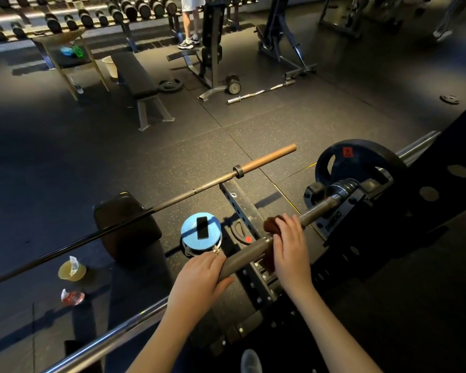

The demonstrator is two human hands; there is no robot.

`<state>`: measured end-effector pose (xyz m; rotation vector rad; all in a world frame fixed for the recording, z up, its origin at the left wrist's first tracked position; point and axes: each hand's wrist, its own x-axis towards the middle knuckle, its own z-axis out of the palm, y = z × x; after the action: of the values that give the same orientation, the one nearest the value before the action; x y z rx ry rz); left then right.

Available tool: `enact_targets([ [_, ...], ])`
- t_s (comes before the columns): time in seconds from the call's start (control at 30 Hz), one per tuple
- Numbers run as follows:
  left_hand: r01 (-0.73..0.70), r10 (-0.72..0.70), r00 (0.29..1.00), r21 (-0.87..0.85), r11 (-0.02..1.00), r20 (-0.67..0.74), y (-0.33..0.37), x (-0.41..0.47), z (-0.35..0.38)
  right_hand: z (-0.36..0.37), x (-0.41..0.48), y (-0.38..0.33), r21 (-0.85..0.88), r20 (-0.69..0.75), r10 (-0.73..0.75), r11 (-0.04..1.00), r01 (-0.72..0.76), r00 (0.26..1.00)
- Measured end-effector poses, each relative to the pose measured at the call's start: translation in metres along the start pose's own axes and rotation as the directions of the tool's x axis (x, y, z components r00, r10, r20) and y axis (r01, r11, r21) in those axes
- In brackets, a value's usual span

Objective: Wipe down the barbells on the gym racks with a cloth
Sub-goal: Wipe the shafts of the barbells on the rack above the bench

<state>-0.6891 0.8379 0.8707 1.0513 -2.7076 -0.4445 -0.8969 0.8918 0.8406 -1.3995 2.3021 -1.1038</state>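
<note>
The barbell lies across the rack at the near right, and its thick grey end points toward the person. The left hand is curled round this end and holds it. The right hand is a little farther along. Its fingers are bent over the bar and press a brown cloth around it, just where the thick end meets the thinner shaft.

I judge that the step in hand is the wiping of this end of the bar. To do it well, the cloth should wrap fully around the metal, so that the underside is cleaned too. The right hand should slide with even pressure along the whole length and turn a little on the way. The left hand needs a firm hold so that the bar does not roll on its supports. The collar and the weight plate farther right leave narrow corners that ask for extra care.

Some things cannot be seen. The underside of the bar and the right fingertips are hidden behind the bar, and much of the cloth is under the palm. The far part of this barbell disappears behind the black rack post. The light is dim, so I cannot tell how clean the metal is. A second barbell lies beyond, and no hand is on it.
</note>
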Motion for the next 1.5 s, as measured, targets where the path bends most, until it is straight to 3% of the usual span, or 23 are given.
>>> enact_targets([
  [0.23,0.028,-0.027,0.997,-0.018,0.999,0.068,0.003,0.001,0.001,-0.022,0.046,0.01,0.084,-0.137,0.233,0.971,-0.223,0.963],
  [0.5,0.028,-0.02,0.995,-0.078,0.997,0.098,-0.003,0.009,-0.001,-0.01,0.016,-0.001,0.049,-0.003,0.053,0.997,-0.053,0.999],
  [0.8,0.059,-0.023,0.975,-0.156,0.986,0.221,-0.005,0.018,-0.016,0.005,0.019,-0.012,-0.017,-0.049,-0.025,1.0,0.025,0.998],
  [1.0,0.098,-0.058,0.962,-0.143,0.985,0.265,-0.004,0.021,-0.022,-0.017,0.036,0.009,-0.147,0.118,-0.164,0.973,0.18,0.979],
  [1.17,0.1,-0.108,0.981,0.057,0.993,0.162,-0.001,0.003,-0.011,-0.014,0.053,0.003,-0.113,-0.14,0.04,0.992,-0.056,0.989],
  [1.27,0.121,-0.123,0.979,0.022,0.992,0.161,-0.003,0.003,-0.013,-0.004,0.036,-0.005,-0.066,-0.066,-0.032,0.997,0.028,0.997],
  [1.37,0.096,-0.12,0.978,0.144,0.985,0.171,-0.001,0.006,-0.017,-0.02,0.036,0.01,-0.083,0.09,-0.177,0.979,0.184,0.98],
  [1.43,0.102,-0.129,0.963,0.121,0.987,0.238,-0.001,0.005,-0.018,-0.029,0.05,0.017,-0.115,0.077,-0.126,0.984,0.134,0.989],
  [1.5,0.079,-0.096,0.971,0.084,0.993,0.218,-0.002,0.005,-0.018,-0.029,0.057,0.015,-0.097,-0.025,-0.017,0.995,0.015,1.0],
])
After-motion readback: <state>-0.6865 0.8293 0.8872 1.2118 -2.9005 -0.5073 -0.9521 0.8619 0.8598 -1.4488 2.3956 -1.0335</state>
